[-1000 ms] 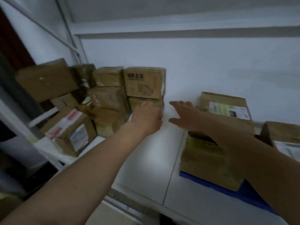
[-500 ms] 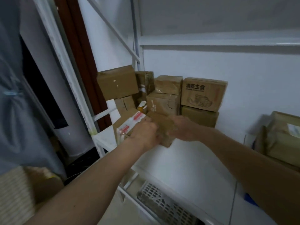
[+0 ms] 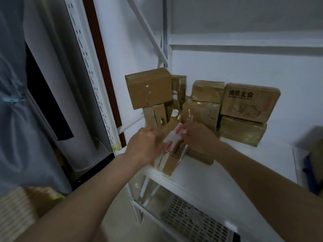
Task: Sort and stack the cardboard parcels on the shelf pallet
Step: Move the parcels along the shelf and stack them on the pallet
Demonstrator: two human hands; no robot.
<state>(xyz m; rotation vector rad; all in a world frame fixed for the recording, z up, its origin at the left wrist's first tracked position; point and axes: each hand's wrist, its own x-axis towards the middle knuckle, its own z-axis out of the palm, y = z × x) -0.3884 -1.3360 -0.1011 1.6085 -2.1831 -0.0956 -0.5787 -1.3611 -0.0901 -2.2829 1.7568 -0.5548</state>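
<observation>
Both hands, left (image 3: 145,147) and right (image 3: 199,137), clamped on taped box (image 3: 172,147) at shelf (image 3: 201,179) edge. Risk: tipping off at 7 o'clock if released.

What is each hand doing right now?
Left hand: closed on the taped parcel.
Right hand: gripping the same parcel's other side.
</observation>
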